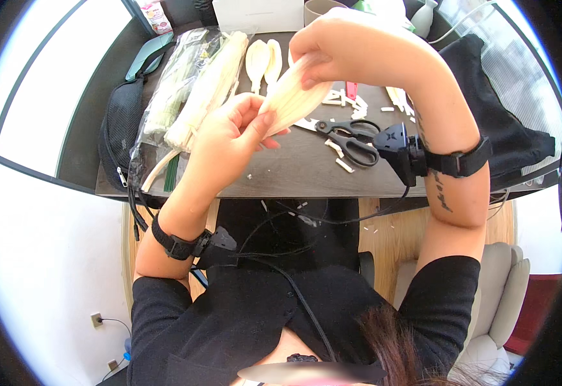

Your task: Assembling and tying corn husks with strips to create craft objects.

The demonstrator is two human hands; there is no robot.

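Between my two hands is a cream, petal-shaped piece (293, 99) with lengthwise ribs, held above the table. My left hand (232, 132) pinches its lower left end between thumb and fingers. From above, my right hand (331, 50) grips the upper end, covering its tip. Two similar petal-shaped pieces (258, 59) lie on the table just behind. Black-handled scissors (351, 140) rest to the right, under the held piece's side, their blades partly hidden. Short white offcuts (344, 165) are scattered around them, near a small red object (352, 90).
Left of my hand lies a bundle of long cream strands (211, 91) beside a clear plastic package (165, 103). Thin green sticks (170, 174) jut towards the table edge. A black pouch (120, 128) flanks the left; black cloth (508, 116) covers the right. A white box (265, 15) stands behind.
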